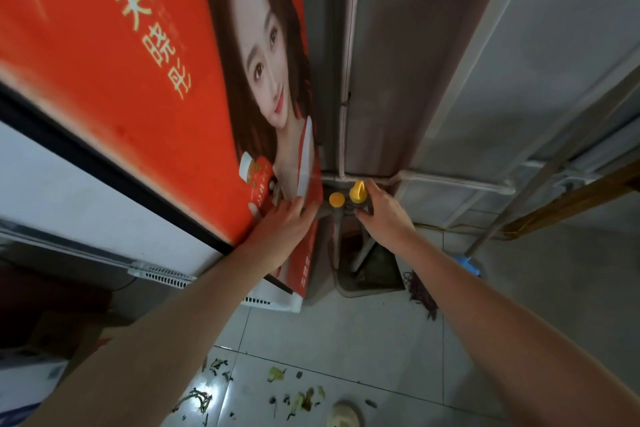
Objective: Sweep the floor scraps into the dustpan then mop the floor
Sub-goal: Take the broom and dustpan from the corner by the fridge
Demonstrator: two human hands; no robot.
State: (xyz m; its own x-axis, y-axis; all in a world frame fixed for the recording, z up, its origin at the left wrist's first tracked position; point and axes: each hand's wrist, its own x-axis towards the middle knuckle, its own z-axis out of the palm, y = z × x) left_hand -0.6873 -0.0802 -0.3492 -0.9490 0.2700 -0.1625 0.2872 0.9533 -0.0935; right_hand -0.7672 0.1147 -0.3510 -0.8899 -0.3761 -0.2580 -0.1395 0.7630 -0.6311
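Two grey handles stand upright in the corner between a red fridge and the wall. One ends in a round yellow cap (336, 199), the other in a yellow loop cap (358, 191). My left hand (284, 222) closes on the handle under the round cap. My right hand (382, 213) grips the handle under the loop cap. Both poles run down to a grey dustpan (367, 276) on the floor; which pole belongs to it I cannot tell. Green vegetable scraps (298, 399) lie scattered on the light tiles near me. A mop with a blue head (468, 263) and dark strands leans at the right.
The red fridge with a poster (156, 80) fills the left side, its white base grille (270, 300) near the floor. A grey wall and pipes (450, 182) stand behind. A wooden beam (571, 204) crosses at the right. A pale slipper (346, 414) sits at the bottom edge.
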